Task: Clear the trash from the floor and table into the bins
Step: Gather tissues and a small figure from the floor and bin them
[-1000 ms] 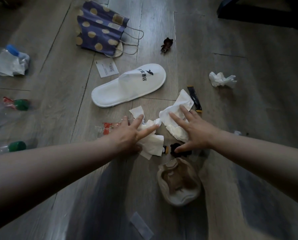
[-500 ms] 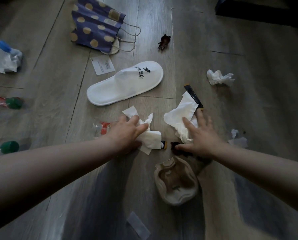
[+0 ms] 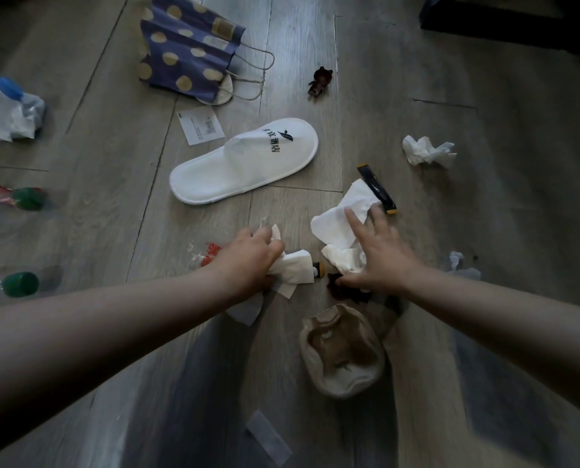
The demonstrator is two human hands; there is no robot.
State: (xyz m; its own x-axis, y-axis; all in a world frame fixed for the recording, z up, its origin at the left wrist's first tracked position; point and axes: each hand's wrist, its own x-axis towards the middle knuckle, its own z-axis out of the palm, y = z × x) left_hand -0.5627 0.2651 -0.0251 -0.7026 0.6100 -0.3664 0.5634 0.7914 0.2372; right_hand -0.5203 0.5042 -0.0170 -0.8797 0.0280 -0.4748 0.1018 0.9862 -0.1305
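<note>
On the wooden floor my left hand [image 3: 251,260] curls its fingers round a crumpled white tissue [image 3: 293,271]. My right hand [image 3: 378,258] lies with spread fingers on a second white tissue [image 3: 335,221], its thumb touching a small dark scrap [image 3: 344,290]. A black and yellow sachet [image 3: 376,187] lies just beyond the right fingertips. Another crumpled tissue [image 3: 427,150] sits farther right. A red and clear wrapper [image 3: 204,255] peeks out left of my left hand.
A white slipper [image 3: 244,163], a receipt [image 3: 200,125], a dotted purple paper bag [image 3: 187,52] and a small brown figurine [image 3: 320,81] lie ahead. Crushed plastic bottles [image 3: 8,109] with green caps [image 3: 20,283] line the left. A beige crumpled cup [image 3: 342,352] sits near me.
My left hand has gone from flat and spread to bunching the tissue in curled fingers. My right hand slid a little right over the other tissue, gathering it.
</note>
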